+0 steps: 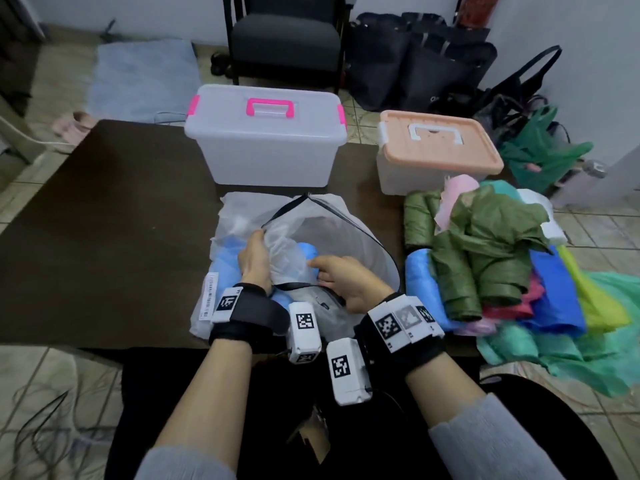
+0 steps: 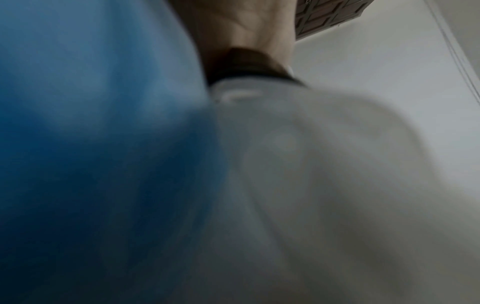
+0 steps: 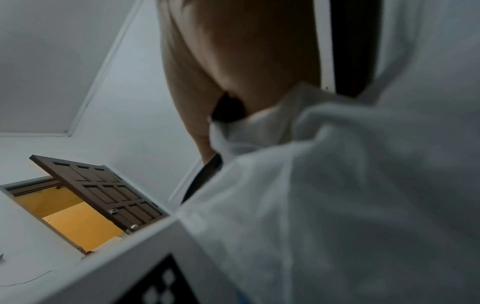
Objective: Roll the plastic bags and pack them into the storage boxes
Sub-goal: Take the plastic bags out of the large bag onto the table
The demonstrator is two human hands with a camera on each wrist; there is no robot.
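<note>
**Mid-roll: white black-trimmed bag on the table**

White translucent bag with black trim (image 1: 311, 233) lies at the near middle of the dark table (image 1: 104, 220), spread over a blue bag (image 1: 225, 268) and a clear bag with a barcode label (image 1: 211, 296). Left hand (image 1: 254, 259) curled into the white film at its left side, gripping a gathered fold. Right hand (image 1: 346, 284) pinches the black-trimmed near edge. Both wrist views are mostly blurred film, close up; exact finger placement not clear there.

Step in hand, by my reading: gathering or starting the roll of this bag; no tight roll formed yet.

To the right, a heap: green rolled bags (image 1: 464, 271), a blue roll (image 1: 419, 282), loose coloured bags (image 1: 561, 299) spilling past the table edge.

At the far edge, clear storage box with pink handle (image 1: 266, 140) and peach-lidded storage box (image 1: 436, 150), both lidded.

Next move likely calls for flattening the film, pressing air out, and rolling evenly with both hands. A lid must be unlatched before packing.
</note>
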